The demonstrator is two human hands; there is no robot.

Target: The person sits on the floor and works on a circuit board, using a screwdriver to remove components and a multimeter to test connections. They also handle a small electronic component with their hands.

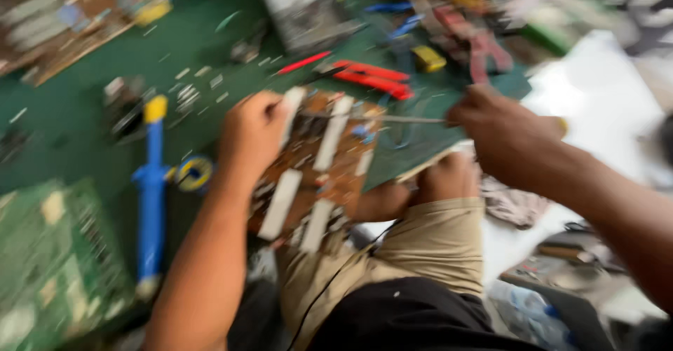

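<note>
While the brown circuit board (319, 165) is gripped at its top edge by the left hand (252, 134), a thin metal tool (378, 118), pinched in the right hand (501, 134), is best applied steadily over the green counter (77, 113).
</note>
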